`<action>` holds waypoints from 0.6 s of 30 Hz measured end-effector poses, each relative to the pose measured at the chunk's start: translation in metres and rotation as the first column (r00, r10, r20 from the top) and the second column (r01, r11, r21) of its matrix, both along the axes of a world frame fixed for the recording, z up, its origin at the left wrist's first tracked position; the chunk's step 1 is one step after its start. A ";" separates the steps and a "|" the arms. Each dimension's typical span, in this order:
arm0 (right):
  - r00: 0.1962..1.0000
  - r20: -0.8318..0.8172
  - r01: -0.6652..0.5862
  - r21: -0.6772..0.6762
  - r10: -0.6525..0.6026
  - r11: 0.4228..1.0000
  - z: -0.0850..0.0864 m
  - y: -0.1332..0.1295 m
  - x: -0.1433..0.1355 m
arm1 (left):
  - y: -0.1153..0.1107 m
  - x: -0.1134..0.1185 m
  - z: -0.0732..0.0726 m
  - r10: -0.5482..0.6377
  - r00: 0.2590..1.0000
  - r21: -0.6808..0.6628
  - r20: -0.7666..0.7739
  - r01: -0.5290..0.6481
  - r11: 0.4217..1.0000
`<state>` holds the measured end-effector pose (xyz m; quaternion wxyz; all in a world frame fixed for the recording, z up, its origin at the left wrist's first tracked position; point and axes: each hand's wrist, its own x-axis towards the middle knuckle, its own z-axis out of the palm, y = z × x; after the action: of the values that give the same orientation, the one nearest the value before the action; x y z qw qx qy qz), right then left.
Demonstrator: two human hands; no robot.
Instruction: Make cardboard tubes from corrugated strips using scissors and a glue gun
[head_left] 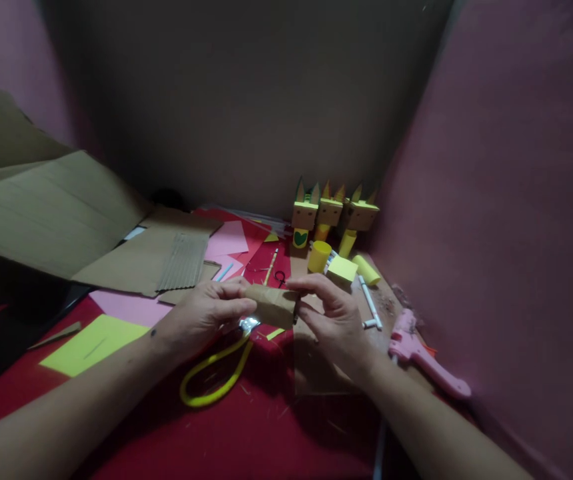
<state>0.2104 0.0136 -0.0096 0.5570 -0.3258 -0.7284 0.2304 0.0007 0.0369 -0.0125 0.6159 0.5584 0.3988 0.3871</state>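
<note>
Between my two hands is a short brown cardboard tube (271,305), held sideways above the red table cover. My left hand (211,308) pinches its left end between thumb and fingers. At its right end, the thumb and fingers of my right hand (334,320) close around the rim. Below the tube lies a loop of yellow cord (211,400) with a shiny piece at its top. A brown cardboard sheet (316,367) lies under my right hand.
Three cardboard figures with pointed ears (305,213) stand at the back. Yellow paper tubes (320,257) and a yellow note pad (342,268) sit before them. A pink glue gun (426,357) lies right. Large cardboard flaps (56,207), yellow paper (94,343) and pink paper (229,239) lie left.
</note>
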 end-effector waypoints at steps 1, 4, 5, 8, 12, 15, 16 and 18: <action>0.997 0.076 0.009 0.101 -0.017 0.995 0.000 0.001 0.001 | 0.000 0.000 0.000 -0.011 1.000 -0.001 -0.002 0.011 1.000; 0.968 0.223 0.019 0.386 -0.114 0.922 0.001 0.002 0.002 | 0.000 0.000 -0.002 -0.041 0.999 -0.012 0.000 0.041 0.999; 0.958 0.251 0.018 0.433 -0.139 0.901 0.000 0.003 0.003 | 0.000 0.000 -0.002 -0.049 0.999 -0.017 -0.001 0.049 0.999; 0.930 0.316 0.009 0.495 -0.190 0.869 -0.002 0.004 0.005 | 0.000 -0.001 -0.001 -0.060 0.998 -0.027 -0.011 0.059 0.998; 0.896 0.375 -0.001 0.535 -0.237 0.845 -0.005 0.002 0.005 | -0.002 -0.001 0.003 -0.051 0.998 0.003 -0.032 0.051 0.999; 0.887 0.392 0.003 0.525 -0.245 0.851 -0.005 -0.001 0.002 | -0.004 0.000 0.005 -0.050 0.998 0.017 -0.039 0.050 0.999; 0.885 0.393 0.014 0.516 -0.251 0.856 -0.005 -0.002 0.001 | -0.005 0.001 0.005 -0.049 0.998 0.015 -0.042 0.050 0.999; 0.882 0.393 0.033 0.497 -0.258 0.867 -0.004 -0.002 0.000 | -0.005 0.001 0.005 -0.046 0.998 0.015 -0.051 0.047 0.999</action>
<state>0.2102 0.0113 -0.0139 0.4534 -0.2783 -0.8429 -0.0808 0.0013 0.0317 -0.0070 0.6099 0.5822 0.3978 0.3618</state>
